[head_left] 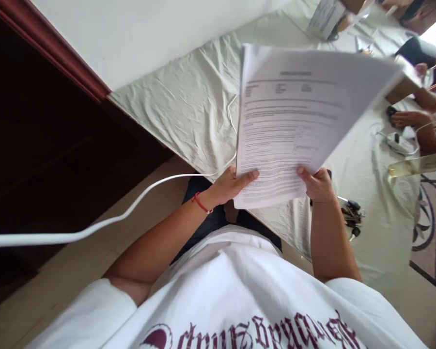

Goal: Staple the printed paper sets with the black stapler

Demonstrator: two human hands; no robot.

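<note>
I see left hand (pixel 231 186) and right hand (pixel 319 185), both with fingers clamped on the paper stack (pixel 285 128), thumbs on printed face. Stack's held up over the counter (pixel 199 87); keys (pixel 353 215) lie near right hand.

The sheaf of printed sheets (pixel 287 126) was paper, smooth and matt. The bench cover (pixel 199 92) was thin cloth, matt and rough with creases. The cable (pixel 39 239) looked like smooth plastic with a faint sheen. The T-shirt (pixel 221 281) was soft matt cloth; the bracelet (pixel 202 204), red cord. The keys (pixel 353 213) combined metal with dark plastic. The wall (pixel 141 34) looked smooth and matt.
</note>
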